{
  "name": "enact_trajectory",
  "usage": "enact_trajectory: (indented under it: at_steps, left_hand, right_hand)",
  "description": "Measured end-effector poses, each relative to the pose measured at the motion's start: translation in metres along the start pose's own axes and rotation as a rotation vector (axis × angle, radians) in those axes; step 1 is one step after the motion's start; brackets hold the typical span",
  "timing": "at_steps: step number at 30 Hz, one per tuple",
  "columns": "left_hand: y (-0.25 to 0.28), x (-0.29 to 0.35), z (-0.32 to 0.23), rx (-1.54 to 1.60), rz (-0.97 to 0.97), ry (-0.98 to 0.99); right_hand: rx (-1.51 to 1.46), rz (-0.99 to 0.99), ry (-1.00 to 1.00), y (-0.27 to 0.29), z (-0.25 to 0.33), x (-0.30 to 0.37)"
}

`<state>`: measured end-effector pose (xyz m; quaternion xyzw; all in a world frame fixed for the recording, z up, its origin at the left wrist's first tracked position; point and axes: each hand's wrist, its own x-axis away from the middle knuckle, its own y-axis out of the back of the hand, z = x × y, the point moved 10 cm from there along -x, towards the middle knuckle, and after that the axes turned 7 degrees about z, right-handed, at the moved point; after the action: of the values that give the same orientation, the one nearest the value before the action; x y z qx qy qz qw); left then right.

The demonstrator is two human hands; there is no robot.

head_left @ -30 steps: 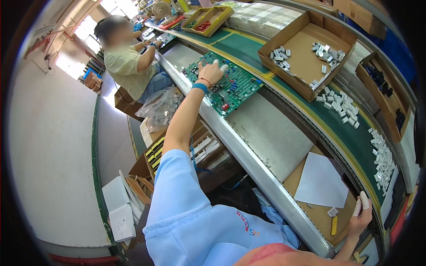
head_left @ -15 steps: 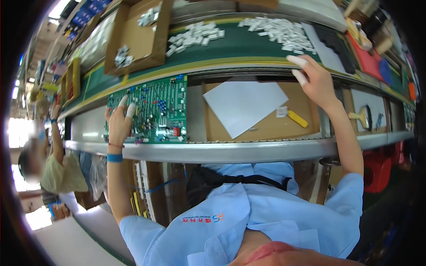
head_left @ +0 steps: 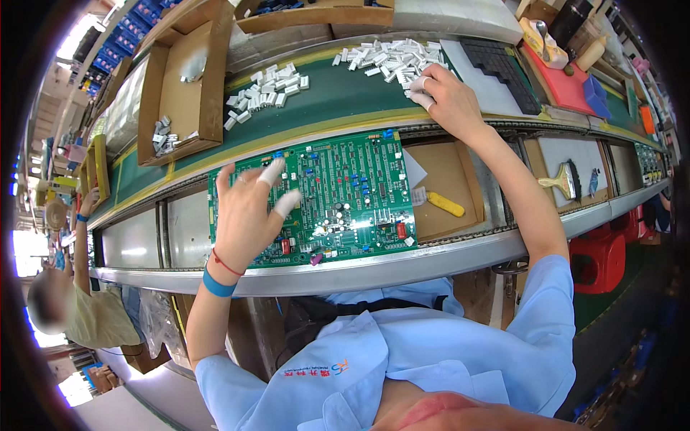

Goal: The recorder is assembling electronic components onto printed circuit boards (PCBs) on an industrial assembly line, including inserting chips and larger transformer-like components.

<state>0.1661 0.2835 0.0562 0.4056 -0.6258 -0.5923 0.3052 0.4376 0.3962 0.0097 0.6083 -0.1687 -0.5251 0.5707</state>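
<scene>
A green circuit board (head_left: 338, 194), crowded with small parts, lies across the metal rails in front of me. My left hand (head_left: 251, 208) is over its left side, fingers spread and holding nothing; whether it touches the board I cannot tell. White finger cots cover its thumb and index finger. Beyond the rails, my right hand (head_left: 451, 106) reaches the near edge of a pile of small white block-shaped parts (head_left: 392, 59). Its cot-covered thumb and index finger are bent close together at the pile; anything between them is hidden against the white.
A second cluster of white parts (head_left: 269, 90) lies on the green surface, beside a cardboard box (head_left: 151, 118). Under the board's right end sit a cardboard tray (head_left: 460, 179) and a yellow-handled tool (head_left: 445, 204). A brush (head_left: 564, 181) lies farther right. A co-worker (head_left: 100, 309) stands at left.
The board has slid right and now covers much of the tray and white sheet. My left hand has moved right with its fingers spread; my right hand has reached forward to the white pile.
</scene>
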Motion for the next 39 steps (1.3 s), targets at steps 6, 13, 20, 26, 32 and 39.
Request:
enact_trajectory:
  at_steps: [6,13,20,26,32,39]
  left_hand:
    - [0.023,-0.095,-0.046,0.042,-0.236,-0.105]
    - [-0.069,-0.229,-0.050,-0.060,-0.082,-0.075]
    - [-0.089,-0.247,-0.019,0.128,-0.005,0.073]
    - [-0.094,-0.255,-0.020,0.127,0.101,0.055]
    - [-0.071,-0.233,0.006,0.309,-0.146,-0.005]
    - [0.032,-0.136,0.030,0.412,-0.337,-0.050]
  right_hand:
    - [-0.061,-0.019,0.031,0.002,0.004,-0.001]
    - [0.001,-0.047,0.094,-0.001,0.012,0.008]
    - [-0.210,-0.035,0.040,-0.006,-0.009,0.001]
    - [-0.193,-0.192,0.134,0.009,-0.001,0.007]
    - [-0.142,-0.226,0.169,0.010,-0.005,0.010]
    - [-0.442,-0.081,0.042,0.020,0.042,-0.001]
